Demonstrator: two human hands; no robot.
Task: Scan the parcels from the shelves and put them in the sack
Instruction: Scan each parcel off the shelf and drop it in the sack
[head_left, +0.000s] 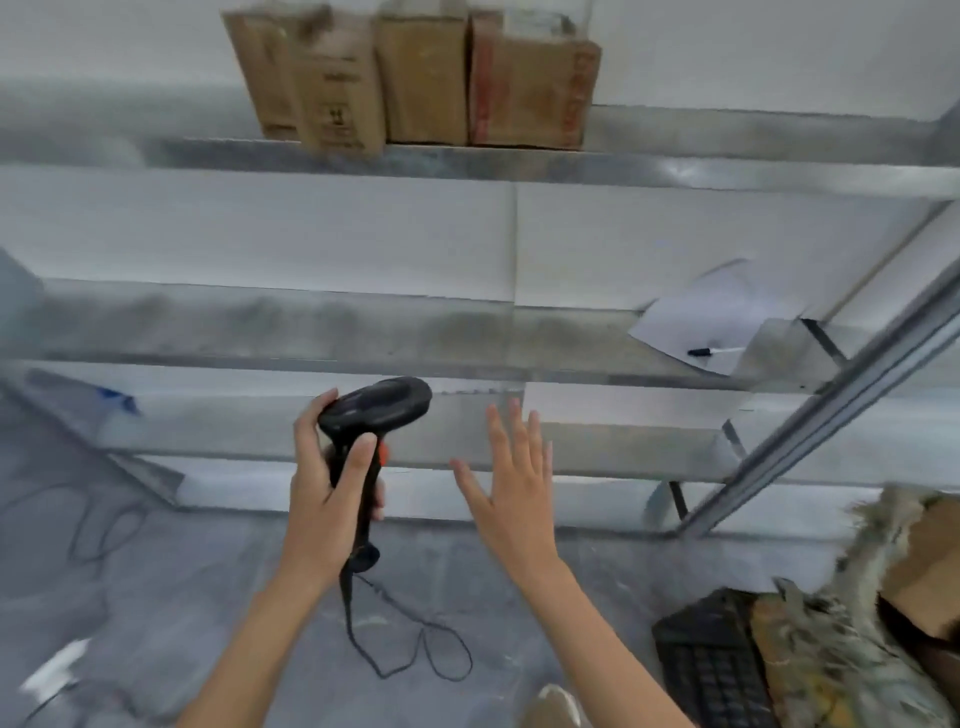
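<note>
My left hand (324, 478) grips the handle of a black barcode scanner (376, 410) with an orange trigger; its cable (410, 639) hangs down to the floor. My right hand (511, 483) is raised beside it, fingers straight and spread, holding nothing. Several brown cardboard parcels (415, 78) stand upright side by side on the top shelf (675, 171), well above both hands. The woven sack (841, 623) lies at the lower right with a cardboard parcel (924, 566) showing inside its mouth.
Metal shelves (260, 327) run across the view with a slanted upright post (831, 415) at right. A sheet of paper (722, 312) with a pen (714, 352) lies on the middle shelf. A black keyboard (711, 665) sits by the sack. The floor is grey concrete.
</note>
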